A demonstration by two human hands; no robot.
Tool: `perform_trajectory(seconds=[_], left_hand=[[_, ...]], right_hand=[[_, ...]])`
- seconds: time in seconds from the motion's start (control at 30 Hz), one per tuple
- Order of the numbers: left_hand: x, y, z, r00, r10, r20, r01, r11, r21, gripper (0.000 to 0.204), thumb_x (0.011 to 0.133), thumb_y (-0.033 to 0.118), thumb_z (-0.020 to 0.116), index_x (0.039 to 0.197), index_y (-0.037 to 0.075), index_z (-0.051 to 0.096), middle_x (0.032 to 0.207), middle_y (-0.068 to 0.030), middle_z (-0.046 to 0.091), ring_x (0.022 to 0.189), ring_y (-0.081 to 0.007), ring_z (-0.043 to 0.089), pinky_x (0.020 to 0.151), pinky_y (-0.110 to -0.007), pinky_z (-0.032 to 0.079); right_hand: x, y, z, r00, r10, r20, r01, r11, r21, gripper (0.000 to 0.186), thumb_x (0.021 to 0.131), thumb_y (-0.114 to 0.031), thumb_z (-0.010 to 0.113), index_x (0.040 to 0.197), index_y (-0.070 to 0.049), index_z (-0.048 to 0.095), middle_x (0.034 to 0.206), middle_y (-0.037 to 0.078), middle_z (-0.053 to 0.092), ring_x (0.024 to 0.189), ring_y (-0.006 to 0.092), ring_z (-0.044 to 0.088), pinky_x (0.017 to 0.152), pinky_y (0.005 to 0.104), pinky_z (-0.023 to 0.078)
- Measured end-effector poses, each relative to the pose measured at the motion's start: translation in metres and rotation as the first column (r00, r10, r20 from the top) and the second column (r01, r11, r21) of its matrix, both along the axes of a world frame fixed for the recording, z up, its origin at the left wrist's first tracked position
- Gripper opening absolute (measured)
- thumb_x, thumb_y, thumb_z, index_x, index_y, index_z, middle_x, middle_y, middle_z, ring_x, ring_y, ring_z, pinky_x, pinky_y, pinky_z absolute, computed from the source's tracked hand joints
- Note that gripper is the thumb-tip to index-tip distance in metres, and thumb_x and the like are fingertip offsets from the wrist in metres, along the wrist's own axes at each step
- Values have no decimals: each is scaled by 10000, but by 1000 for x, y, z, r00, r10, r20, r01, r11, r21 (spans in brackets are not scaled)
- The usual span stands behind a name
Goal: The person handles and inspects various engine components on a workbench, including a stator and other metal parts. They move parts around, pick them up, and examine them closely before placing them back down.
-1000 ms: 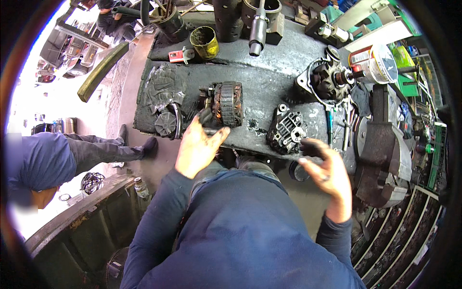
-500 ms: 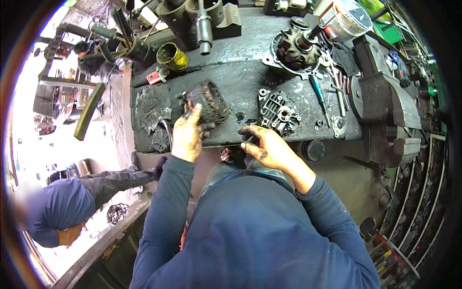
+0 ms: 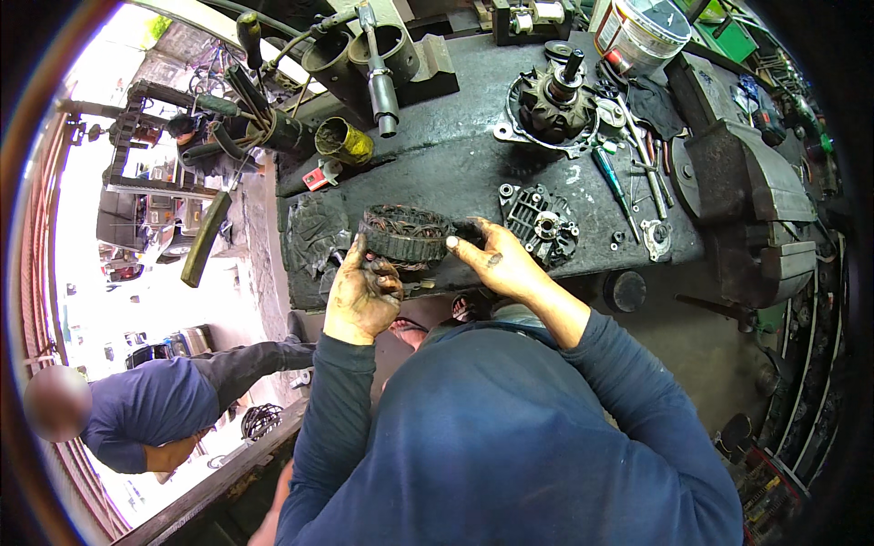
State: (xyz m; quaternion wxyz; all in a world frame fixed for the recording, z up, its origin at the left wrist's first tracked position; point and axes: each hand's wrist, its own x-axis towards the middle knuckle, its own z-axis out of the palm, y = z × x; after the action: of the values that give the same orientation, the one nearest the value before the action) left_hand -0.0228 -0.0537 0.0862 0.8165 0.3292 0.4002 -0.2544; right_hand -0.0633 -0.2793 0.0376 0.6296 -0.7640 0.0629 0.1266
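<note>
Copper windings show inside the stator [image 3: 405, 235], a dark ring held just above the near edge of the worktop [image 3: 455, 164]. The left hand [image 3: 362, 293] grips its lower left rim, thumb up against the ring and the other fingers curled under; the right hand [image 3: 496, 259] closes thumb and fingers on its right rim. Both hands thus have hold of the ring, which tilts slightly toward the viewer.

Handling, as a judgement: keep the grip on the iron rim rather than on the windings, and keep the ring level, since the thin copper leads would bend or scrape easily against the worktop edge.

Containers: a yellow tin [image 3: 344, 141] lies on its side at the far left, its dark interior showing no clear contents. A white tub [image 3: 642, 32] with a lid stands at the far edge; contents hidden. Two dark cylinders [image 3: 364, 55] stand open-topped, one with a tool handle across it. An end housing [image 3: 539, 218] lies just right of the ring.
</note>
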Motion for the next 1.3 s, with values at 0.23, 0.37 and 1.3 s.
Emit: perform_trajectory(seconds=[0.23,0.37,1.3], left_hand=[[4,7,-1,996,57,-72,-65,992,-109,255,988,366,704,1020,123,634,647,57,477,536,-36,459,471,-183,340],[5,1,-2,998,46,-33,-49,995,-83,250,981,371,712,1024,139,631,691,54,499,538,-38,458,475,-186,342],[-34,-32,0,931,-233,281,139,938,318,358,987,359,694,1199,78,629,1037,-77,721,746,-226,707,619,-336,551]], right_hand=[[11,-1,-6,999,-32,35,26,987,161,551,959,-403,714,1263,51,638,1030,203,714,972,225,651,911,360,517],[25,4,-9,976,-3,217,10,999,-31,593,909,-442,757,1237,43,664,1175,278,669,1132,366,646,1014,417,493],[22,-11,9,996,-11,-90,35,964,264,516,1059,-418,549,1076,75,704,904,43,689,853,98,544,785,293,461]])
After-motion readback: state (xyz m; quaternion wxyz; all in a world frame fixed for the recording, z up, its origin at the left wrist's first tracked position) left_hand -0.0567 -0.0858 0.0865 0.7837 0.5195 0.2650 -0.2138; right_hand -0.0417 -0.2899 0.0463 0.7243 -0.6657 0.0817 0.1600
